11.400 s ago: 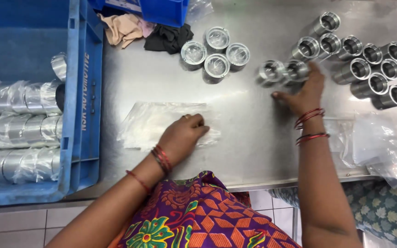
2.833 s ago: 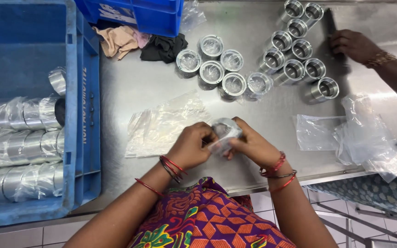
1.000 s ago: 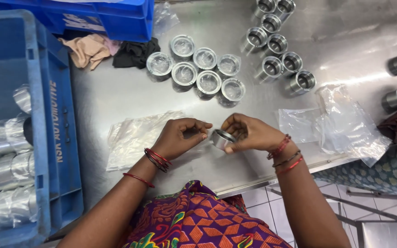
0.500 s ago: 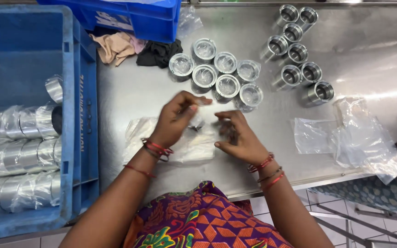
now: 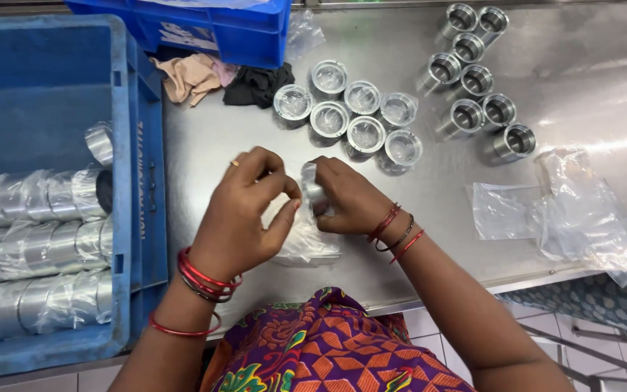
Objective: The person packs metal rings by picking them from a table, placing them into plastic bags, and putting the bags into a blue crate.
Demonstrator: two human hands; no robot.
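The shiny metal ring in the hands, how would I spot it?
Look at the steel table, near its front edge beside the big blue plastic crate. The short silver metal ring sits between both hands; unlike the rings standing on the table, it is off the table.

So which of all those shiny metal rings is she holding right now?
The short silver metal ring between her left hand and right hand, half inside a clear plastic bag. The others sit on the steel table or in the blue crate.

Blue crate (image 5: 143, 181), silver rings (image 5: 364, 134), red bangles (image 5: 205, 279)
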